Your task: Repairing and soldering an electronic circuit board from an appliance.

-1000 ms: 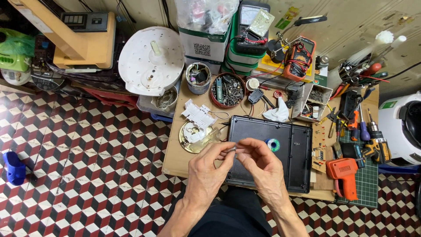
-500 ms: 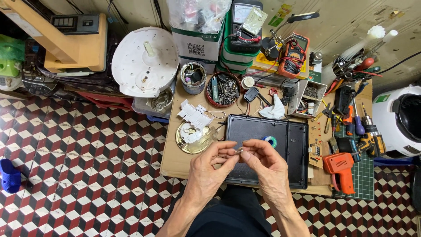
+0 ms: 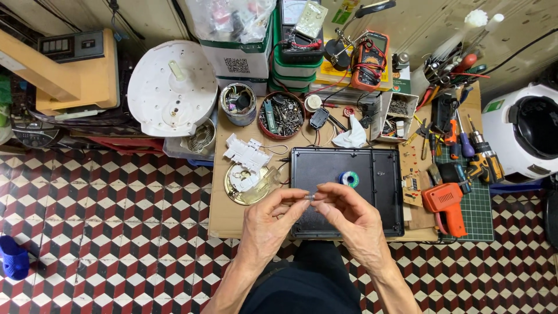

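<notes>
Both hands stay together over the black tray (image 3: 383, 221), left hand (image 3: 270, 218) and right hand (image 3: 349, 218) pinching 1 tiny metal part (image 3: 310, 197) at 12 o'clock, keeping it steady.

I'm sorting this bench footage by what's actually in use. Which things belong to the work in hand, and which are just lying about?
In hand:
left hand and right hand, pinching a small metal part
black tray beneath them

Lying about:
solder spool
orange drill
bowl of screws
white round cover
brass disc
</notes>
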